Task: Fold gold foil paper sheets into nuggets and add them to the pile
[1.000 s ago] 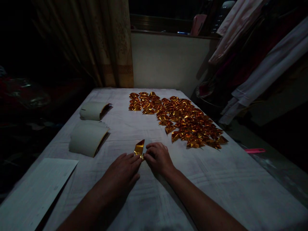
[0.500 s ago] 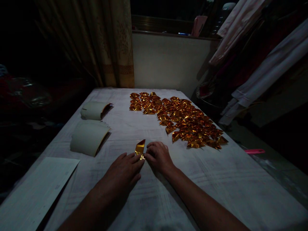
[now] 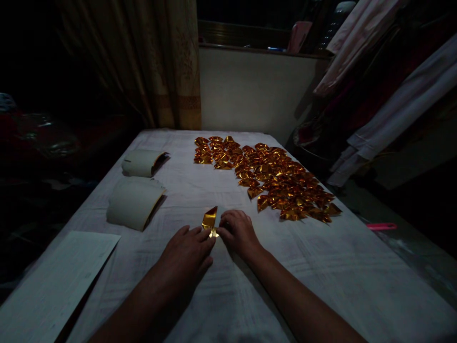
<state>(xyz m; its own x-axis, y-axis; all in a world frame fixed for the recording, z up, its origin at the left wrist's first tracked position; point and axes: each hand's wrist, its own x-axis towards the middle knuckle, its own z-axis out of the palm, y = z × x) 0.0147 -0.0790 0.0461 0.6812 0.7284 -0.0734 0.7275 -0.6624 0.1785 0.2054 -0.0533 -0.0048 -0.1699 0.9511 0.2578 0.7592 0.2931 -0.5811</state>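
A partly folded piece of gold foil paper lies on the cloth-covered table in front of me, its pointed flap standing up and its lower end partly hidden by fingers. My left hand rests palm down with the fingers stretched out, the fingertips pressing the paper's lower left side. Curled at the paper's right edge, my right hand has thumb and fingers drawn together in a pinch on its lower end. Beyond my right hand spreads a heap of folded gold foil pieces.
Two curved pale card pieces and a flat white sheet lie on the left of the table. Clothes hang at the right. A pink object lies past the right edge. A curtain hangs behind.
The view has shifted slightly, so everything sits a little farther right. Both hands stay at the gold foil paper, with hardly any visible movement.
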